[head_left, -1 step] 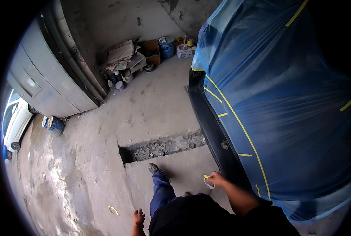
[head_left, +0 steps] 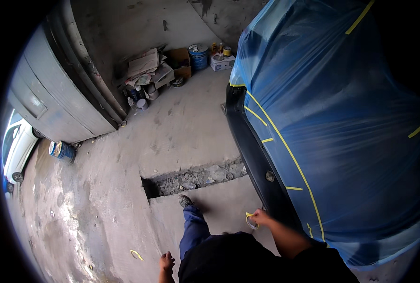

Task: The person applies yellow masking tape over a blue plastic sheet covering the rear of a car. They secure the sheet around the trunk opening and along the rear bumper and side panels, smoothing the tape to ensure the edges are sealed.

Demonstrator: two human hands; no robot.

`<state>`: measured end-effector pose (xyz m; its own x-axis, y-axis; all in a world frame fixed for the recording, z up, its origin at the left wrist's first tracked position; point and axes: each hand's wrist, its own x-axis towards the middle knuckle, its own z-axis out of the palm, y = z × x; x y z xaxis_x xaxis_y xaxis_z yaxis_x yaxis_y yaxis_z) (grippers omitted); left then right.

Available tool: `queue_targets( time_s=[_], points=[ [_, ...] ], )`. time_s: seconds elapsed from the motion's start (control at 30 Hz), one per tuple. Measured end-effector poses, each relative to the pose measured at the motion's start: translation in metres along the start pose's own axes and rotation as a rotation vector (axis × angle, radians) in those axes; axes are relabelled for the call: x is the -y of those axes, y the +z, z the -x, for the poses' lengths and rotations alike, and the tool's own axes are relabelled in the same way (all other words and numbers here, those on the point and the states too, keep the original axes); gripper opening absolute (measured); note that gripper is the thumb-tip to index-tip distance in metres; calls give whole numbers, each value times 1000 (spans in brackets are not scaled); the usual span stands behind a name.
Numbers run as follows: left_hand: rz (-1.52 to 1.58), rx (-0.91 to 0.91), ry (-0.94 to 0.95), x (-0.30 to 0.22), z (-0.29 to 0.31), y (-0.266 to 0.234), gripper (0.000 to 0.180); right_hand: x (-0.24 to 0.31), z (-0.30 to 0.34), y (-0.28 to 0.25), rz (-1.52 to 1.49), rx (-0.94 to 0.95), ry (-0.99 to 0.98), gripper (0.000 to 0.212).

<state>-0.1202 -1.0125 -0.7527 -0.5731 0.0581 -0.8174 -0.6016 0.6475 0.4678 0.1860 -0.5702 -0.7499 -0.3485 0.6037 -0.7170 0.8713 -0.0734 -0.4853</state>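
My right hand [head_left: 261, 217] pinches the rim of a roll of yellow masking tape [head_left: 252, 221], just beside the dark bumper [head_left: 261, 165] of a vehicle. Blue plastic sheeting [head_left: 337, 141] covers the vehicle, and a long strip of yellow tape [head_left: 290, 153] runs along its lower part, with several shorter strips around. Low on the left hangs my left hand [head_left: 167, 262], open, its fingers loosely bent and nothing visible in it. Left of that hand, a yellow loop of tape [head_left: 136, 254] lies on the floor.
A rubble-filled trench [head_left: 195, 181] cuts the concrete floor ahead of my foot. Along the back wall stand cardboard boxes [head_left: 179, 61], a blue bucket [head_left: 198, 57] and several cans. Blue pails [head_left: 64, 152] stand by a grey metal door [head_left: 54, 94]; a white car [head_left: 19, 146] is outside.
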Motion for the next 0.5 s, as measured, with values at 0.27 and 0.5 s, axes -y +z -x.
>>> queue_targets(
  time_s=[0.27,0.5],
  points=[
    [-208,109,-149,-173,-147,-16,39,13,-59,-22,-109,-31,384,31],
    [-234,176,282,-479,-251,12,42,153,-162,-56,-340,-219,158,31]
  ],
)
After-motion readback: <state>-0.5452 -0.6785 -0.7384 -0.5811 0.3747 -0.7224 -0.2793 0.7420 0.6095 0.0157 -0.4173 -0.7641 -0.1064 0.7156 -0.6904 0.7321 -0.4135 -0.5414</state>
